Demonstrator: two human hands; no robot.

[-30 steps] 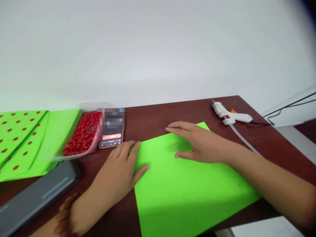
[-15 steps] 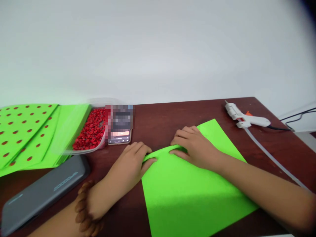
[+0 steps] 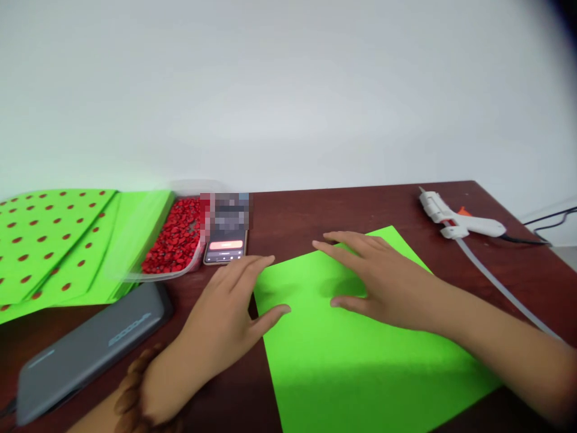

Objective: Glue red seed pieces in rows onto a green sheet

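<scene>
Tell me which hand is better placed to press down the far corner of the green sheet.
Probably the right hand: it lies spread on the green craft sheet, close to the far corner. The left hand sits at the sheet's left edge, farther from that corner.

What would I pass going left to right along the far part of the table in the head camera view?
Stack of green sheets with red dots, plastic tub of red beads, phone, plain green sheet, white glue gun
</scene>
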